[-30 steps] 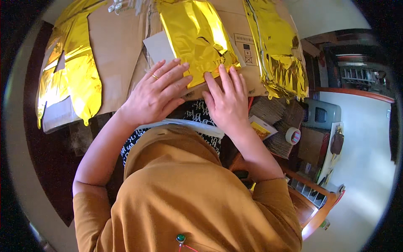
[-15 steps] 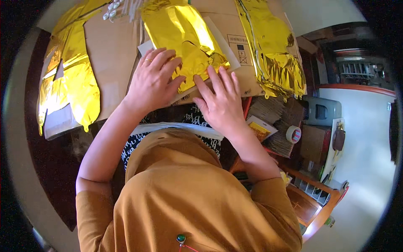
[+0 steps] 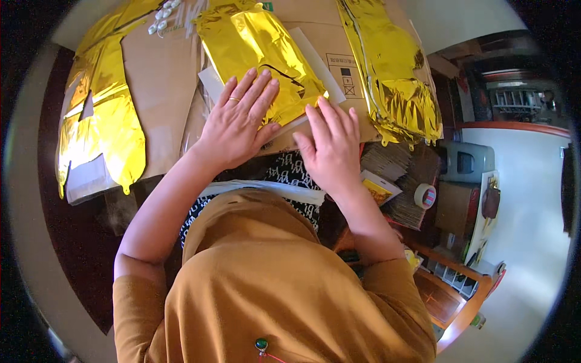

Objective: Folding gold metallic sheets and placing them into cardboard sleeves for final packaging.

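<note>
A folded gold foil balloon (image 3: 254,45) lies flat on a white card (image 3: 318,60), over a brown cardboard sheet (image 3: 160,78). My left hand (image 3: 239,124) rests on the balloon's near left part, palm down, fingers stretched out, covering some of the foil. At the balloon's near right corner is my right hand (image 3: 333,139), its fingers apart and the fingertips by the foil's edge; it grips nothing. A dark creased gap shows in the foil between the hands.
More flat gold foil balloons lie at the left (image 3: 115,115) and the right (image 3: 393,66) of the cardboard. White bead-like pieces (image 3: 162,21) sit at the far left. Below right are stacked brown cards (image 3: 405,181), a tape roll (image 3: 425,195) and a grey plastic stool (image 3: 469,160).
My left hand has shifted right and flattened, its bent fingers now stretched over the foil. My right hand has moved slightly right, off the near edge toward the corner.
</note>
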A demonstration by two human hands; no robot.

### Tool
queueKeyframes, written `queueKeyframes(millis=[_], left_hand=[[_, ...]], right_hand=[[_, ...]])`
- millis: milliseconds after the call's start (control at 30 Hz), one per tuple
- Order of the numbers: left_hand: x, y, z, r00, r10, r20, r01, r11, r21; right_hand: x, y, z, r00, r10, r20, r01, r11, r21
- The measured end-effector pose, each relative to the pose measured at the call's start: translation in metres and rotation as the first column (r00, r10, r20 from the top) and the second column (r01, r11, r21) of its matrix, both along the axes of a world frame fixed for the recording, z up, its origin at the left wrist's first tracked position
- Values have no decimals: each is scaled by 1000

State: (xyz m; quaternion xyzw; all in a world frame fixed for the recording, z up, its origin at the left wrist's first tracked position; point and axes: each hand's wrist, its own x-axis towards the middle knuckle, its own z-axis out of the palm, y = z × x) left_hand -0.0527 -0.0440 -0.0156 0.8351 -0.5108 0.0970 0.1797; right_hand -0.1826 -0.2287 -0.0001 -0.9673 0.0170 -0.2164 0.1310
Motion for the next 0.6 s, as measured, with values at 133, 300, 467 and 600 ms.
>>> queueKeyframes(millis=[133, 300, 467, 600], left_hand=[[-1, 0, 2, 999, 29, 23, -30, 999, 42], [0, -1, 2, 999, 23, 35, -24, 999, 48], [-1, 0, -2, 998, 31, 50, -32, 999, 18], [-1, 1, -2, 999, 25, 21, -26, 1000, 16]], right_hand=[[19, -28, 14, 995, -87, 37, 67, 925, 375], [60, -80, 25, 905, 67, -420, 230, 754, 616], [74, -87, 49, 738, 280, -614, 341, 631, 697], [75, -92, 46, 707, 328, -626, 419, 518, 745]])
